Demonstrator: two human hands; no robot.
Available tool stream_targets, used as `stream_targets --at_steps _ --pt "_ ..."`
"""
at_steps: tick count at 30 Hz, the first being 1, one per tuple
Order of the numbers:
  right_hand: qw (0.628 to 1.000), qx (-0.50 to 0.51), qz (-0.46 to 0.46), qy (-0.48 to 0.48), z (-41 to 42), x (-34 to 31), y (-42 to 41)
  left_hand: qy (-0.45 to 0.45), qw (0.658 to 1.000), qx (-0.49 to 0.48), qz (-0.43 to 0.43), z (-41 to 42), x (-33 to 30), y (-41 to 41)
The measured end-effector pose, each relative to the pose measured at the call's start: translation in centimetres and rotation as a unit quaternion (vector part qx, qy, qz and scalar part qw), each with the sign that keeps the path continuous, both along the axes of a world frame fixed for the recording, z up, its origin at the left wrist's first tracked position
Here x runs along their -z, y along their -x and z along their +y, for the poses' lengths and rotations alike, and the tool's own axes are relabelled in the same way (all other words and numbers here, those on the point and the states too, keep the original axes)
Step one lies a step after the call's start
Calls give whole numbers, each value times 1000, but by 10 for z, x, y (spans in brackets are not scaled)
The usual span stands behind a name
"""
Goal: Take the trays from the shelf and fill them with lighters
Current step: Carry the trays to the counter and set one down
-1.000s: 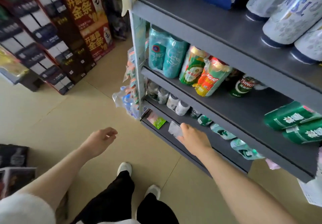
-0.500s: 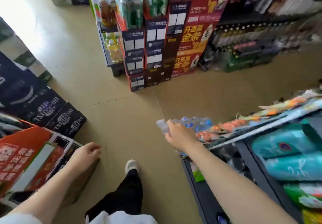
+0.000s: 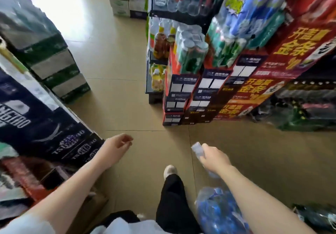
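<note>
Right hand point(image 3: 215, 158) grip holding clear tray point(image 3: 197, 151), left hand point(image 3: 116, 145) well apart

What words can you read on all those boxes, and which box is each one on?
"金条": yellow, on the red boxes.
"TS...": start of a white brand name on the dark blue cartons; the rest is blurred.
White labels on the dark stacked boxes: too small to read.
Bottle labels: blurred.

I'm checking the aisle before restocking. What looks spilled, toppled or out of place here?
Nothing stands out. The carton stacks stand upright, and the floor shows no spill. The right hand holds a clear plastic tray; the left hand holds nothing.
</note>
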State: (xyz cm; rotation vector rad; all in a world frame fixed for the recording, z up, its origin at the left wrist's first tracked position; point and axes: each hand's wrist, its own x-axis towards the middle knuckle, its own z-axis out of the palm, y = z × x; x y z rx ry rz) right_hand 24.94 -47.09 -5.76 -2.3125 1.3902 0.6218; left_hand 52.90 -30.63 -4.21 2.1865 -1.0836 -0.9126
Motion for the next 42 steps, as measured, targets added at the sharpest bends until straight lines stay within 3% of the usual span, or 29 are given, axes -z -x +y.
stream_targets --at_steps 5,9,13,18,29,38,42 --pt "999 -44 -13 13 -112 -5 -63 10 1000 2 -28 -85 0 -33" --pt "990 -114 -79 -1 -171 -30 -138 -34 998 -24 -47 -121 1 -70" --pt "965 -214 -152 -9 -215 -50 -237 -72 991 -100 -55 -142 4 -131" --pt "943 -265 -197 -30 -247 -52 -364 -83 977 -189 -61 -162 9 -221" --pt "955 -248 -156 -41 -327 -46 -611 -87 971 -216 -54 -236 12 -459" --pt "972 -217 -86 -36 -453 -8 -770 22 978 -200 -56 -374 -9 -633" --pt "971 -219 -81 -50 -527 -5 -866 11 981 -184 -64 -444 -13 -723"
